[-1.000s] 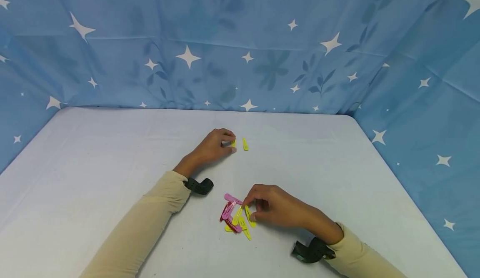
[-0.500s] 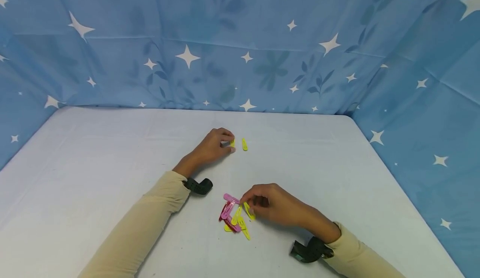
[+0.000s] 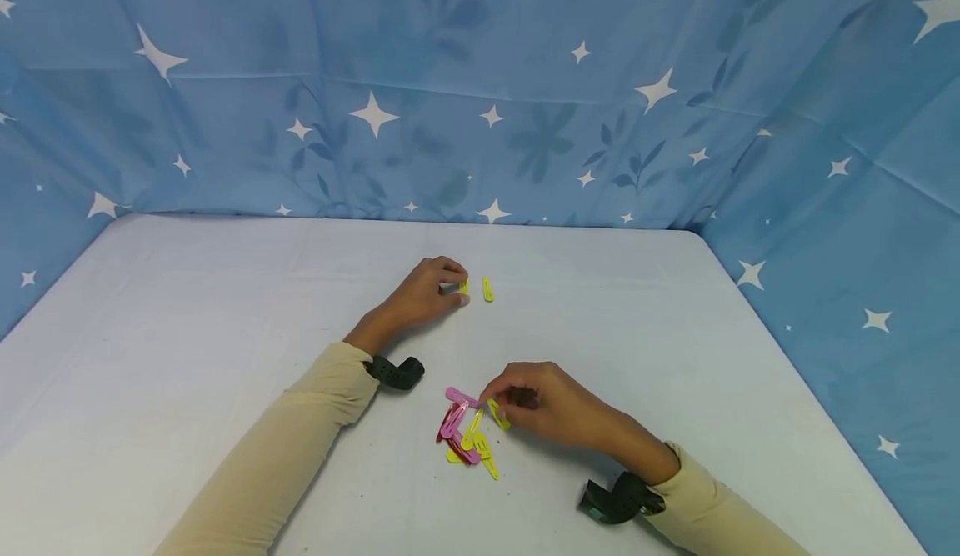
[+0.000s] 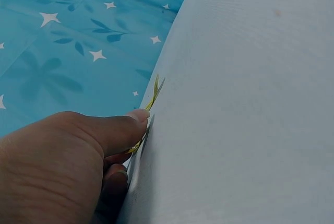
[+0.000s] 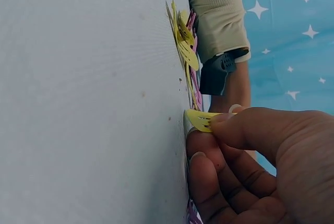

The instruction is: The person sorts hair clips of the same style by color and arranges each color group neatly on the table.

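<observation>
In the head view my left hand (image 3: 422,296) rests at the far middle of the table, thumb and fingers around a yellow snap hair clip (image 3: 464,287). The left wrist view shows that clip (image 4: 155,92) low against the cloth, partly behind the thumb. Just right of it lies a second yellow hair clip (image 3: 488,289). Nearer, my right hand (image 3: 558,406) pinches another yellow hair clip (image 3: 497,414) between thumb and index finger, its slotted end (image 5: 198,121) showing in the right wrist view. Beside these fingers is a loose heap of pink (image 3: 454,423), red (image 3: 459,449) and yellow (image 3: 486,456) hair clips.
A white cloth (image 3: 225,306) covers the table. Blue star-print fabric (image 3: 435,156) hangs behind it and along both sides. Black camera mounts sit on the left wrist (image 3: 397,373) and the right wrist (image 3: 621,499).
My right hand has shifted slightly up and left in the head view, and its yellow hair clip has moved away from the table's near edge. The left hand stays nearly still.
</observation>
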Demonstrator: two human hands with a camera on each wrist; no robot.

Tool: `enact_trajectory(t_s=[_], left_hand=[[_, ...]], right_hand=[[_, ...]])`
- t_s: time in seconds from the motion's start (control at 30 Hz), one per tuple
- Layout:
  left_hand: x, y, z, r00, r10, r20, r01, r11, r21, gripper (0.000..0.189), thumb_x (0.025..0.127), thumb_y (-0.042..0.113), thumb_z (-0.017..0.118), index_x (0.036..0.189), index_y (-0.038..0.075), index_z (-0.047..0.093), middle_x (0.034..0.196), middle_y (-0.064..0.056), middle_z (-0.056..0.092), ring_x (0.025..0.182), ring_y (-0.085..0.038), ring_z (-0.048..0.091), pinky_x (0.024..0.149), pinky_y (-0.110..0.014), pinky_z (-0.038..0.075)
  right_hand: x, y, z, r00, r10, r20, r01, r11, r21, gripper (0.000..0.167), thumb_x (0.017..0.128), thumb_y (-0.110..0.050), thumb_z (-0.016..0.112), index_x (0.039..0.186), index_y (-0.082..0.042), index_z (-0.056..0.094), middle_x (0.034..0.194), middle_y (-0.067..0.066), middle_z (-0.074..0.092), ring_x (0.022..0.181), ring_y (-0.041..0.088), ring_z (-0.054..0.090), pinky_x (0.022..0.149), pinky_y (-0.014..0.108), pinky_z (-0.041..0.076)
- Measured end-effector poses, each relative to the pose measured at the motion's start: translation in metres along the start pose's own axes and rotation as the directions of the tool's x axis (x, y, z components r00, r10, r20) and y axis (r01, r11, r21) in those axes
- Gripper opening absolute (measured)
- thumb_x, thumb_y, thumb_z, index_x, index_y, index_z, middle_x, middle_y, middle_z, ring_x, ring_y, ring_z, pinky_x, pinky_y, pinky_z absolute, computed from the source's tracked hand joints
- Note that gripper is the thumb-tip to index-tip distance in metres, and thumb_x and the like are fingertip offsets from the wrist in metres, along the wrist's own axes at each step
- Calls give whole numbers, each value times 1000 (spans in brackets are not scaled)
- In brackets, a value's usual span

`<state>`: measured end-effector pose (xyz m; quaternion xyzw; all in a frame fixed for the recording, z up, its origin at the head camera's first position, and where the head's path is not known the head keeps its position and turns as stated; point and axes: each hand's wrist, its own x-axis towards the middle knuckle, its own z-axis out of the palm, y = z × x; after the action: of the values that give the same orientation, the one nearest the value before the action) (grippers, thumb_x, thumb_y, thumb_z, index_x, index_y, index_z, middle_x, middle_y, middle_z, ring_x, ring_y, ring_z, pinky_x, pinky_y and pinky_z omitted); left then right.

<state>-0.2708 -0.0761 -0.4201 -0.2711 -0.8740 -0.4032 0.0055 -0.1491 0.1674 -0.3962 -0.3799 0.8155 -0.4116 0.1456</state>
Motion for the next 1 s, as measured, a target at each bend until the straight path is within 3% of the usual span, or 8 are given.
enact_trajectory(t_s=[0.27, 0.47, 0.73, 1.0], left_hand=[[-1, -3, -2, 1000, -5, -5, 5, 1000, -5, 42, 90, 9, 70, 128, -7, 60, 125, -16, 57, 116, -30, 49, 91, -40, 48], [-3, -4, -1, 1000, -7, -1, 7, 1000, -4, 42, 91, 10, 69, 128, -7, 59, 126, -16, 57, 116, -29, 50, 91, -40, 47], [1, -2, 3, 1000, -20, 15, 20, 999, -28, 43, 92, 11, 68, 130, -6, 58, 128, -14, 55, 119, -28, 48, 92, -38, 47], [2, -1, 1, 1000, -22, 15, 22, 1000, -11, 43, 92, 10, 69, 130, -6, 58, 127, -15, 56, 118, -28, 48, 92, -37, 47]], right_hand=[[2, 1, -2, 999, 50, -4, -50, 999, -6, 28, 88, 3, 68, 111, -13, 71, 88, -1, 64, 75, 12, 54, 65, 24, 48], [3, -1, -7, 995, 76, -71, -77, 997, -7, 25, 89, 2, 68, 109, -12, 71, 87, -5, 63, 74, 13, 58, 62, 25, 51], [2, -2, -22, 980, 135, -145, -134, 991, 19, 20, 90, 0, 67, 109, -7, 70, 91, -2, 63, 80, 16, 61, 76, 28, 53], [17, 12, -42, 965, 149, -217, -137, 988, 67, 20, 91, -3, 67, 110, -1, 69, 85, 3, 64, 71, 24, 64, 65, 29, 53]])
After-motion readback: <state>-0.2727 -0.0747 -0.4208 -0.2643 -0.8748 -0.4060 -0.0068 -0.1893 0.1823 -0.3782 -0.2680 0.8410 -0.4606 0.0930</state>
